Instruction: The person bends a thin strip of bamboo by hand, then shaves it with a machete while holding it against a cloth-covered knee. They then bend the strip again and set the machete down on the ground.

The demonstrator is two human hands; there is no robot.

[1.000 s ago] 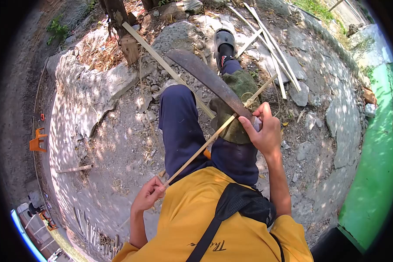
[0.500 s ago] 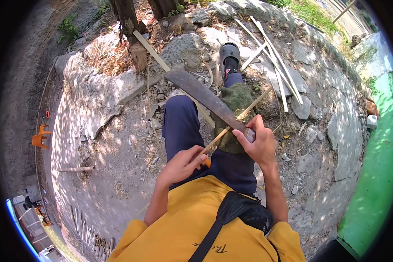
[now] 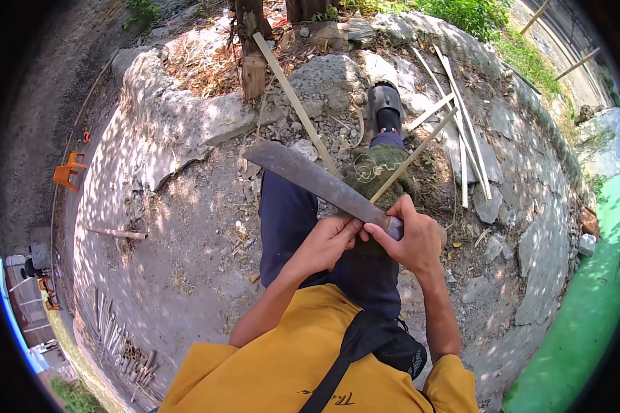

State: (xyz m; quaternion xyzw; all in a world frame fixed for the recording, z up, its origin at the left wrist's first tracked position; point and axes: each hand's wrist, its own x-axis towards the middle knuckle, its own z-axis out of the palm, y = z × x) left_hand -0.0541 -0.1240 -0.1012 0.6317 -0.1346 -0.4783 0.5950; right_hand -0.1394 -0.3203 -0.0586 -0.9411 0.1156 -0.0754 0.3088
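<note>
My right hand [image 3: 415, 239] is closed round the handle end of a machete [image 3: 313, 184], whose dark, worn blade slants up to the left across my thighs. My left hand [image 3: 327, 242] pinches a thin bamboo strip [image 3: 413, 156] close to the blade's lower edge, and both hands nearly meet. From under the blade the strip runs up to the right, over a dark green cloth [image 3: 397, 184] draped on my right leg. A thin curled shaving [image 3: 365, 168] lies on that cloth. The strip's near end is hidden by my left hand.
Several pale bamboo strips [image 3: 467, 138] lie on broken concrete at the upper right. A longer slat [image 3: 293, 100] leans against a wooden post [image 3: 253, 72]. Bamboo pieces [image 3: 120, 341] are heaped at lower left, near an orange chair [image 3: 69, 172]. A green wall [image 3: 579, 323] borders the right.
My left hand has moved up and right along to the blade, and the bamboo strip now reaches farther out past it. The machete stays in my right hand. The view has shifted slightly.
</note>
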